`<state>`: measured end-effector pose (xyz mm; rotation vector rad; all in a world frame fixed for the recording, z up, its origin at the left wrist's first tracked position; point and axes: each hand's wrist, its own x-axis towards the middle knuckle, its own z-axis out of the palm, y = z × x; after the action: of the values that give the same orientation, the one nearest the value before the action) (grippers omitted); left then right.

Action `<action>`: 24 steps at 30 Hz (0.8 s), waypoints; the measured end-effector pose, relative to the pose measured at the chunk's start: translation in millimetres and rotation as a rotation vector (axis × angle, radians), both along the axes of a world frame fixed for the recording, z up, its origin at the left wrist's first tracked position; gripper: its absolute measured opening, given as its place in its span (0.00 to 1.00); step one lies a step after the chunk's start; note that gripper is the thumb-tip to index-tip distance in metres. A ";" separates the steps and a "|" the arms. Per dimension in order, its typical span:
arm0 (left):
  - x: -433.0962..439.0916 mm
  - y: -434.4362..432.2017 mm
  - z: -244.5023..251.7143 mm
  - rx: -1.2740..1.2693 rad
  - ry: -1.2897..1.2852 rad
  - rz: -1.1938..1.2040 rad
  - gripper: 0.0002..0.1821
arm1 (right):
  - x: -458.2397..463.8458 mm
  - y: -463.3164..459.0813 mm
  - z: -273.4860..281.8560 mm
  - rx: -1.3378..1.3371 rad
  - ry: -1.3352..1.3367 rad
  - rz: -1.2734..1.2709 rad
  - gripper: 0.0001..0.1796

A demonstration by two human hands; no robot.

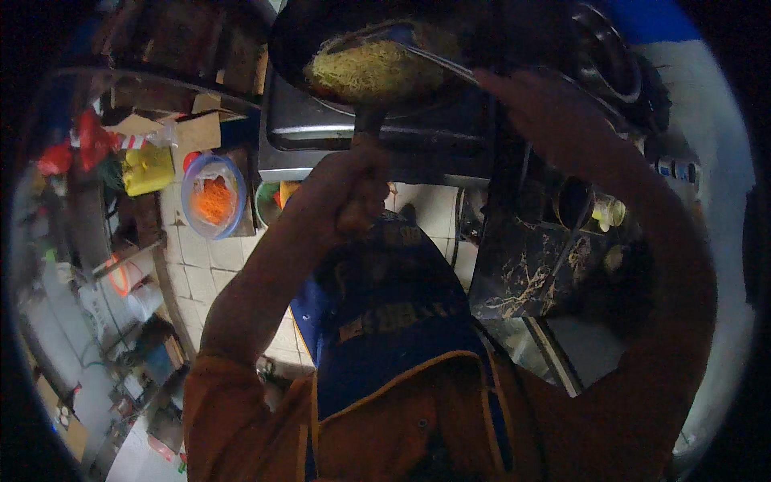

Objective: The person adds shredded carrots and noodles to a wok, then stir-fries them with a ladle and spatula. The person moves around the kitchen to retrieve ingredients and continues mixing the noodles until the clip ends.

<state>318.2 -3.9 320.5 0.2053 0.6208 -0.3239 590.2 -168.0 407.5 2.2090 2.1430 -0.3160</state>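
My left hand (358,187) is closed around the handle (367,123) of a dark wok (289,57), which sits over a metal stove (301,141). In the wok lies a heap of pale yellow-green shredded food or thin noodles (373,69); which of these I cannot tell. My right hand (524,102) grips the long metal handle of a ladle or spatula (446,62). Its head reaches over the far side of the heap and is too dim to make out. Both forearms stretch forward over my dark blue apron (385,283).
Left of the stove, a blue-rimmed basin (241,205) holds a plastic bag of orange shreds (211,202). Near it are a yellow container (147,172) and cardboard pieces (199,132). On the right, a dark surface (500,259) bears scattered food strands, a jar (611,212) and another dark pan (608,54).
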 end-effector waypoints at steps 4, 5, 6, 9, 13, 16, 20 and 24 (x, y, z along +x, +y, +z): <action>-8.0 -42.6 -61.4 0.511 0.075 0.127 0.11 | -5.3 -28.7 -0.7 0.015 0.086 -0.186 0.34; -14.6 -64.0 -52.1 0.702 0.283 0.095 0.11 | -2.8 -37.9 4.1 0.002 0.024 -0.251 0.34; -18.9 -66.8 -41.0 0.638 0.230 0.101 0.11 | -3.0 -45.7 9.2 -0.015 -0.024 -0.299 0.34; -55.5 -58.9 8.9 0.415 0.142 0.190 0.10 | -18.8 -60.2 73.2 -0.006 0.160 -0.211 0.33; -19.0 -33.5 13.1 0.518 0.134 0.134 0.08 | -25.6 -44.8 63.3 -0.026 0.251 0.007 0.33; -10.9 -63.2 -31.7 0.620 0.078 0.194 0.09 | -16.7 -35.3 0.7 0.005 0.241 -0.117 0.33; -67.7 -85.1 -50.4 0.871 0.214 0.076 0.09 | -24.4 -50.7 45.8 -0.108 0.210 -0.232 0.31; -34.2 -18.0 8.2 0.149 0.218 0.095 0.13 | -22.0 -38.4 83.5 -0.312 0.386 -0.208 0.30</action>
<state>284.1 -21.9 328.7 0.2843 0.8690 -0.2096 568.2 -206.3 491.0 2.3271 1.8424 -1.0857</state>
